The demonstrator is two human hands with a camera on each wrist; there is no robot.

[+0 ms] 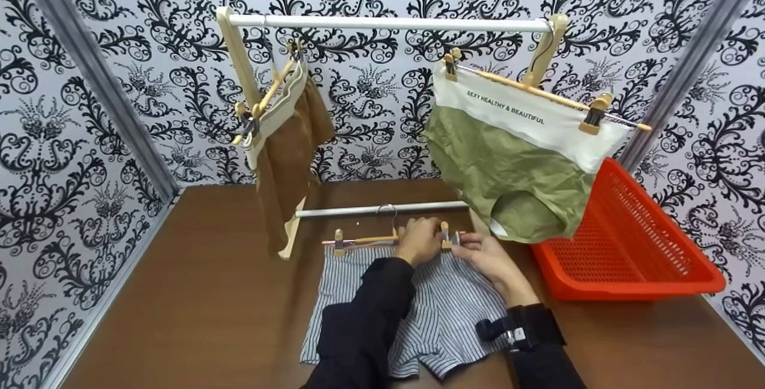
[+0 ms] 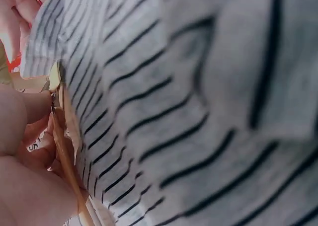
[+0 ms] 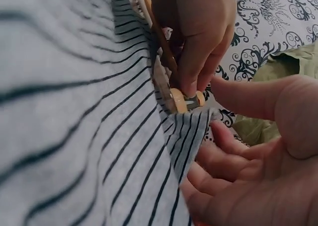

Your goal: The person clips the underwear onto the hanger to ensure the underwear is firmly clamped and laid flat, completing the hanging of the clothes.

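Striped shorts [image 1: 442, 311] in grey-white and dark lines lie on the table, waistband at the far side. Along that waistband runs a wooden clip hanger [image 1: 373, 239], its left clip [image 1: 339, 242] on the fabric. My left hand [image 1: 420, 239] holds the hanger beside its right clip [image 1: 446, 236]; the right wrist view has its fingertips at that clip [image 3: 180, 101]. With thumb and fingers, my right hand [image 1: 487, 254] pinches the waistband's right corner [image 3: 198, 126]. In the left wrist view, the hanger bar [image 2: 64, 156] passes by the left fingers, and shorts fabric fills most of it.
Behind stands a rack with a white top rod [image 1: 388, 23]. Brown shorts [image 1: 293, 144] hang at its left, green-and-white briefs [image 1: 508, 150] at its right, both on clip hangers. A red basket [image 1: 633, 287] sits to the right on the brown table [image 1: 209, 293].
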